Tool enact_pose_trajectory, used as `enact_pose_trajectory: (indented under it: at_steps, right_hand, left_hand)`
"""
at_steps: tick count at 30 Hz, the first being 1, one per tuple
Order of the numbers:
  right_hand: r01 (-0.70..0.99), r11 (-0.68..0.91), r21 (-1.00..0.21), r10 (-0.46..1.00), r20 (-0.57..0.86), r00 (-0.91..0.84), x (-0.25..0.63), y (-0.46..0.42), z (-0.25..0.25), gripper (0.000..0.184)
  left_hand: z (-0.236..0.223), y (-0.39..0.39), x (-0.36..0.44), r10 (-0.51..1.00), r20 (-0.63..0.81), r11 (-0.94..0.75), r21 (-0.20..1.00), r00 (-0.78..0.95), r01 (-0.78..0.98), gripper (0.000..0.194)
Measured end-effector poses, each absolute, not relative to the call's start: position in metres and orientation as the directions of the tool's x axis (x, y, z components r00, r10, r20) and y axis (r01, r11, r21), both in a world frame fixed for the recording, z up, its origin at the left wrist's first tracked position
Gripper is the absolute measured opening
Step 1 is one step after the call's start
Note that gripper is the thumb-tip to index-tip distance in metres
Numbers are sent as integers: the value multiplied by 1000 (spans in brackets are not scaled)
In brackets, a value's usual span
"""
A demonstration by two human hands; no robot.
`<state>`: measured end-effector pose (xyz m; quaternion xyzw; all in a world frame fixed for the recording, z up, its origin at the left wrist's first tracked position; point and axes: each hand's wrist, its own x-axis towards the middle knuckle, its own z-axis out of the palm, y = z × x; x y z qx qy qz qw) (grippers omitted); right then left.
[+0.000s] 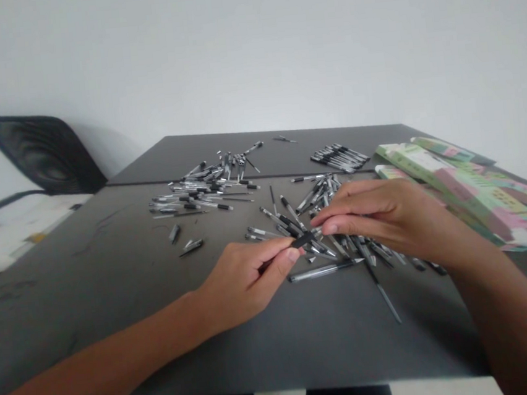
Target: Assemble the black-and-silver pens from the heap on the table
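Note:
A pen [303, 239] with a black grip is held over the pile, in the middle of the view. My left hand [237, 281] is closed around its barrel, thumb on top, and hides most of that end. From the right, my right hand [386, 213] pinches the pale tip end between thumb and fingers; whether a separate tip or cap is there I cannot tell. Below both hands lies a loose heap of pens and pen parts [289, 223]. One clear pen [321, 271] lies on the table nearest me, and a thin dark refill [385, 294] points toward the front edge.
On the dark table [112, 268], another scattered pile of pens [202, 191] lies at the back left. A neat row of pens [340, 158] sits at the back right, beside flattened printed cartons [473, 196]. Small tip pieces [191, 247] lie left. A mesh chair [44, 150] stands beyond.

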<state>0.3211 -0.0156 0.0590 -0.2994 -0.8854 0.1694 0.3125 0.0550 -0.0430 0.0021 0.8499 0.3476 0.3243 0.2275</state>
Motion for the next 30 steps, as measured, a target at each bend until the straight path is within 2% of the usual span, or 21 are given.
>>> enact_pose_trajectory:
  at_steps: [11,21,25,28,30]
  right_hand:
    - [421,758,-498,648,504,-571,311,-19,54,22]
    - [386,762,-520,642,528,-556,306,-14,49,20]
    - [331,696,-637,709,541,-452,300,-14,41,22]
    - [178,601,-779,759,487,-432,289,-17,32,46]
    - [134,568,-812,759,454,-466,280,-19,27,43]
  left_hand:
    - [0,-41,52,715,455,-686,604,531,407,28]
    - [-1,-39,52,735,417,-659,624,534,420,30]
    - [-3,-41,53,771,383,-607,684,509,405,34]
    - [-5,-44,53,799,347,-549,755,492,358,40]
    - [-7,-46,54,804,328,-520,793,496,318,43]
